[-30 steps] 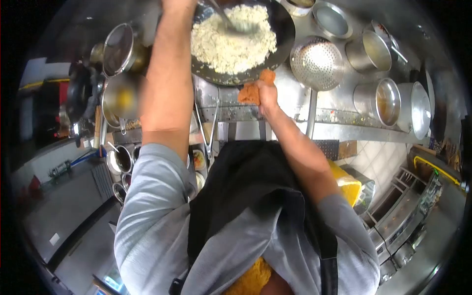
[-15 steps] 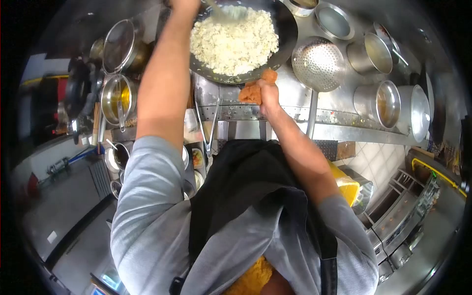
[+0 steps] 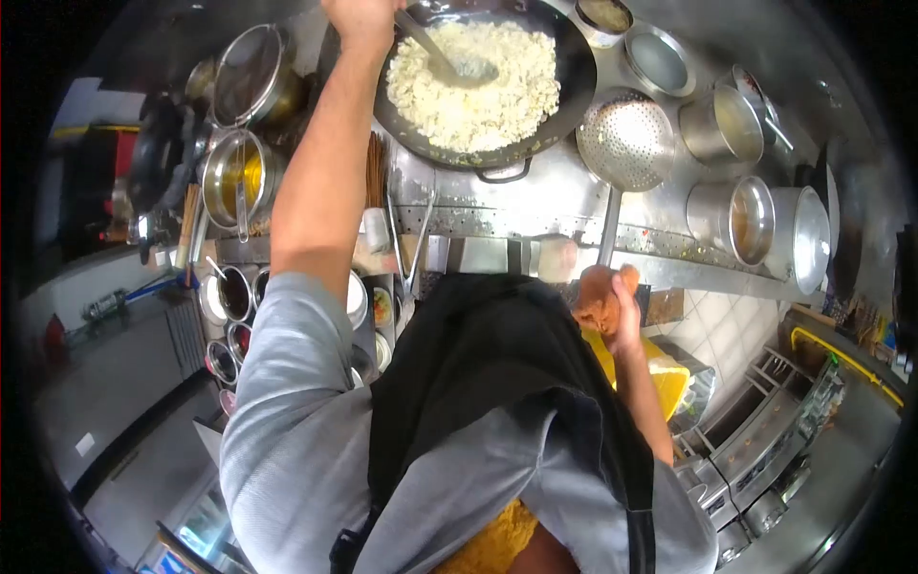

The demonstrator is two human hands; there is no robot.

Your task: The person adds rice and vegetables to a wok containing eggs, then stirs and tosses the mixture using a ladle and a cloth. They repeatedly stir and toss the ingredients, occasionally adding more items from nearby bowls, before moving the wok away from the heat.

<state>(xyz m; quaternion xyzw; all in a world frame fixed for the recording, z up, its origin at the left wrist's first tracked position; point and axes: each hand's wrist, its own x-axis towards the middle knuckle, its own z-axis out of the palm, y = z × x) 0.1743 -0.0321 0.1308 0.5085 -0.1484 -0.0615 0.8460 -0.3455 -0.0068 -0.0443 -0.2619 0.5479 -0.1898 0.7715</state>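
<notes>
A large black wok point(image 3: 574, 86) full of pale fried rice point(image 3: 478, 86) sits on the steel range at the top. My left hand point(image 3: 361, 21) reaches over its left rim and grips the handle of a metal ladle point(image 3: 449, 59) whose bowl rests in the rice. My right hand point(image 3: 617, 306) is down beside my black apron, away from the wok, closed around an orange cloth point(image 3: 595, 298). The wok's front loop handle point(image 3: 504, 174) is bare.
A perforated skimmer point(image 3: 626, 142) lies right of the wok, with steel pots point(image 3: 736, 206) and lids beyond it. Left of my arm stand a pot of oil point(image 3: 237, 177), a strainer lid point(image 3: 247, 77) and several small seasoning bowls point(image 3: 234, 292). Tongs point(image 3: 409, 251) hang over the counter's front.
My right hand let go of the wok's front handle and dropped to my side, still holding the orange cloth. The ladle moved from the wok's far edge into the rice.
</notes>
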